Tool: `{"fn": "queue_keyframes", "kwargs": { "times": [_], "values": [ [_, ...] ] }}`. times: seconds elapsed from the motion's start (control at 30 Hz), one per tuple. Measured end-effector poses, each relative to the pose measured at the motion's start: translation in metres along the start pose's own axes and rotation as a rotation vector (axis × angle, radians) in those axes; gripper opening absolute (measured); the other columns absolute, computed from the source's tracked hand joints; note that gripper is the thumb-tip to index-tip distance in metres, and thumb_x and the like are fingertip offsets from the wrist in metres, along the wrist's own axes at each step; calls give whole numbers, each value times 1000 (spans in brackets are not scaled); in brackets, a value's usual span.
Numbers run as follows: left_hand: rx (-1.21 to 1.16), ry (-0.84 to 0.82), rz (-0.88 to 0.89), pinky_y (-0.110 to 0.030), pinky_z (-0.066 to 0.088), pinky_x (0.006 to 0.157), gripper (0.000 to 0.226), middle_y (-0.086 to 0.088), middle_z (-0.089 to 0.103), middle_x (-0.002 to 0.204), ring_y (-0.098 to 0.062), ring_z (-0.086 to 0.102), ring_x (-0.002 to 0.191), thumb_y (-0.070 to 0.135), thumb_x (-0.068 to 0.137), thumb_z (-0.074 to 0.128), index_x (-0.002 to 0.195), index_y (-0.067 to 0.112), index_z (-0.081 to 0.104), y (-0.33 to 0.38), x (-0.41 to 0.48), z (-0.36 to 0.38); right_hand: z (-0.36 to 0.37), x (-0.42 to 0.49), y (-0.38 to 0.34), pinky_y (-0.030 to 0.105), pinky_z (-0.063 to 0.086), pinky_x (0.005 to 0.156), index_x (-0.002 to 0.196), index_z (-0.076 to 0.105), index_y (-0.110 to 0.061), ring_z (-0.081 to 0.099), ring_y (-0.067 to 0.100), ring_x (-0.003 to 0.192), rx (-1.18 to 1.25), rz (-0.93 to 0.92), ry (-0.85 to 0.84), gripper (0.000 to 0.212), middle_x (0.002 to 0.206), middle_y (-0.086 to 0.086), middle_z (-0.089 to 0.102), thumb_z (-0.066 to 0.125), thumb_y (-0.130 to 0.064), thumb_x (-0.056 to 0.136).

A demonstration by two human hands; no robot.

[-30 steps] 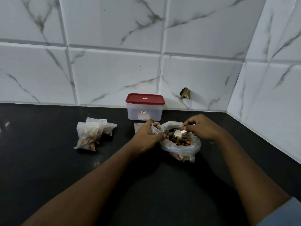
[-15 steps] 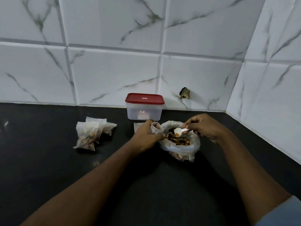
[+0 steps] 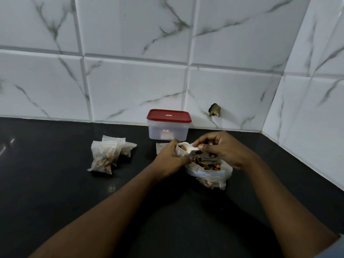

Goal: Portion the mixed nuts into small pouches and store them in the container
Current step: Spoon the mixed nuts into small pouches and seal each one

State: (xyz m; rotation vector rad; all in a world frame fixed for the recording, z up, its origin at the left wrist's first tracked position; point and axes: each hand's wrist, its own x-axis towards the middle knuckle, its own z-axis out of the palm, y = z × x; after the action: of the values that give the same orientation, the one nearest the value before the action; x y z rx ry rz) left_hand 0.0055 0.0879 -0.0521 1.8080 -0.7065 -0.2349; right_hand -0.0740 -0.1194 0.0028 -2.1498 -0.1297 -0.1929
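Left hand [image 3: 170,159]: fingers curled round the small pouch [image 3: 179,149], gripping it by its mouth just above the left edge of the big bag.
Right hand [image 3: 221,149]: fingertips pinch the handle of a white spoon [image 3: 190,148], with the hand hanging over the open bag.
Spoon: its bowl sits at the mouth of the small pouch, where a few nuts show.
Big bag [image 3: 210,175]: clear plastic, rolled open, standing on the table between the two hands.
Mixed nuts [image 3: 206,164]: brown, orange and dark pieces heaped inside the big bag, partly hidden by the right hand.
Filled pouches [image 3: 104,157]: a small heap lying on the table well to the left of the hands. The front pouch is plump with nuts and the others lie tucked behind it.
Empty pouch [image 3: 160,146]: flat on the table just behind the left hand, mostly hidden.
Container [image 3: 167,130]: clear box near the wall, just beyond the hands, with its red lid [image 3: 168,115] on.
Table [image 3: 55,192]: dark, glossy surface.
Wall [image 3: 130,81]: white marbled tiles, with a dark chipped hole [image 3: 215,109] to the right of the container.
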Motion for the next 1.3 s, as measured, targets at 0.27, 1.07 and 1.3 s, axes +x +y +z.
{"fn": "queue_keyframes", "kwargs": {
  "times": [0.27, 1.07, 1.3],
  "values": [
    [-23, -5, -6, -36, 56, 95, 41, 4, 67, 120, -14, 67, 110, 18, 90, 77, 125, 24, 56, -1, -1, 0, -21, -5, -7, 32, 54, 90, 103, 82, -29, 71, 3, 98, -231, -81, 124, 23, 101, -15, 78, 77, -10, 90],
    [-9, -17, -27, -36, 59, 93, 35, 4, 66, 116, -13, 68, 105, 16, 93, 73, 122, 25, 56, 7, -4, -1, -25, 3, 18, 20, 42, 67, 95, 81, -25, 61, 7, 86, -707, 65, 217, 33, 102, -6, 73, 61, 0, 91],
    [-23, -5, -22, -39, 57, 97, 37, 2, 67, 117, -15, 67, 108, 15, 92, 73, 122, 27, 56, 6, -5, -1, -12, -1, 8, 23, 58, 75, 93, 83, -26, 74, 5, 83, -427, 57, -57, 26, 93, -10, 78, 70, -4, 90]
  ]
}}
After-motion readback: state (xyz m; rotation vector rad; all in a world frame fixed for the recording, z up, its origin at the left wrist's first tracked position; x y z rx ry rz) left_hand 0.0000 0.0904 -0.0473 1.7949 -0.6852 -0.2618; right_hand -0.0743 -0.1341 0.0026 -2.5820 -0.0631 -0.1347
